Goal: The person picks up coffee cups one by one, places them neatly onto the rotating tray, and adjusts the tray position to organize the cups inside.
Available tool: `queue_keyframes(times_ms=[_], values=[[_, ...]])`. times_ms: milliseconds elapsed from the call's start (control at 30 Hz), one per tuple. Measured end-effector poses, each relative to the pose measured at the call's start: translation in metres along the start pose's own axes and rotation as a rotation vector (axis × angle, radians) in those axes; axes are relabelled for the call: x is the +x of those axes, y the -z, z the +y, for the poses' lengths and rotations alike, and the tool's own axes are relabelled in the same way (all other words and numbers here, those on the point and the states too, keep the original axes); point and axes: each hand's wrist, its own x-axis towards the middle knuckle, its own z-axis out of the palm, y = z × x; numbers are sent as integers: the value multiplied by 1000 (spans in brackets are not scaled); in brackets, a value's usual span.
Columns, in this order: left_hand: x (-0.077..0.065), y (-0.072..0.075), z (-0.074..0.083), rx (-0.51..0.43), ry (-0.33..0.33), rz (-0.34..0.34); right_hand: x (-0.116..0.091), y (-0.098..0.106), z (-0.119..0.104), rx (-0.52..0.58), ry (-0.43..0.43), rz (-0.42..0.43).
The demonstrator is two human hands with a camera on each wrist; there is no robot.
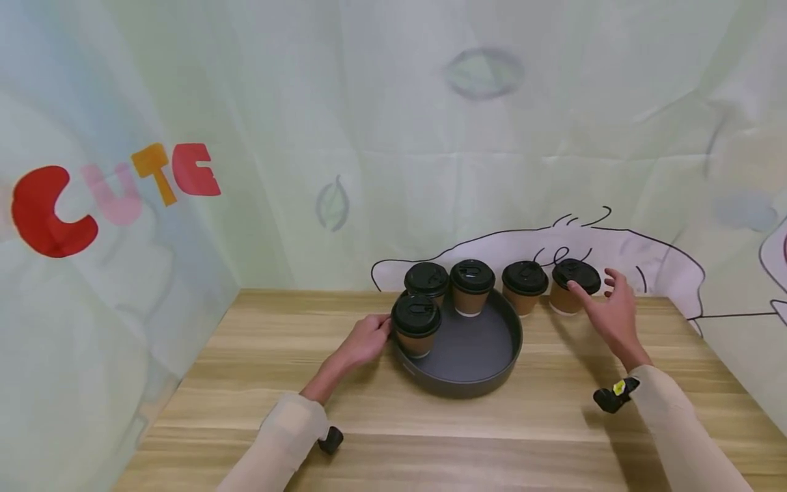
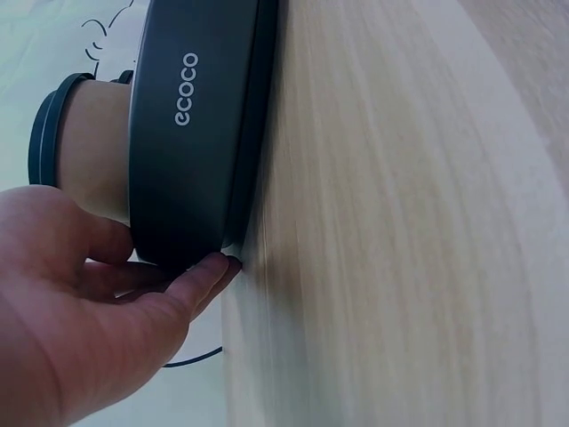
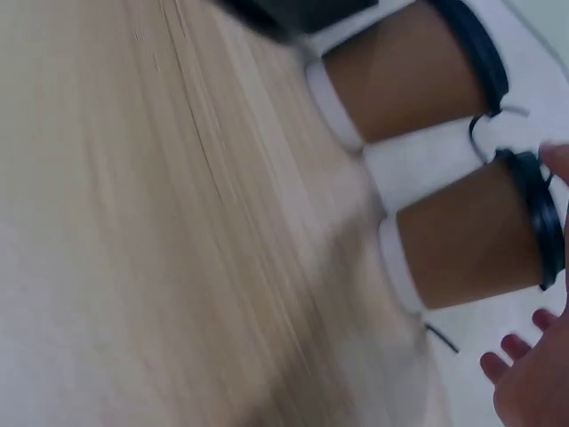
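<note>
A dark grey round tray [image 1: 467, 348], marked "ecoco" on its wall [image 2: 191, 169], sits on the table with three brown paper cups in it. My left hand [image 1: 367, 338] grips the tray's left side, thumb and fingers pinching its wall. Just inside that wall is the nearest cup [image 1: 416, 328]; two others, one at the back left [image 1: 427, 279] and one at the back [image 1: 472, 287], stand behind it. To the tray's right are a cup [image 1: 525, 287] and a rightmost cup [image 3: 471, 240], both black-lidded. My right hand [image 1: 611, 311] is beside the rightmost cup, fingers spread, its thumb overlapping the lid; contact is unclear.
The wooden table [image 1: 246, 389] ends at a printed cloth backdrop [image 1: 393, 137] close behind the cups. Colourful letters [image 1: 117, 195] show on the cloth at the left. Dark wrist devices [image 1: 615, 396] sit at both sleeves.
</note>
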Motion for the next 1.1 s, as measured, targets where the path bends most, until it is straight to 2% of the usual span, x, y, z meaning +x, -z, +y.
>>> queue_keyframes(times_ms=[233, 467, 633, 1100], values=[[-1, 1, 5, -9, 3, -6, 12, -12, 5, 80, -14, -49], [-2, 0, 5, -11, -19, -15, 16, -26, 7, 129, -57, 9], [-2, 1, 2, -6, -9, -6, 19, -34, 4, 146, -55, 21], [-3, 2, 3, -27, 8, -20, 14, -37, 10, 182, -46, 88]])
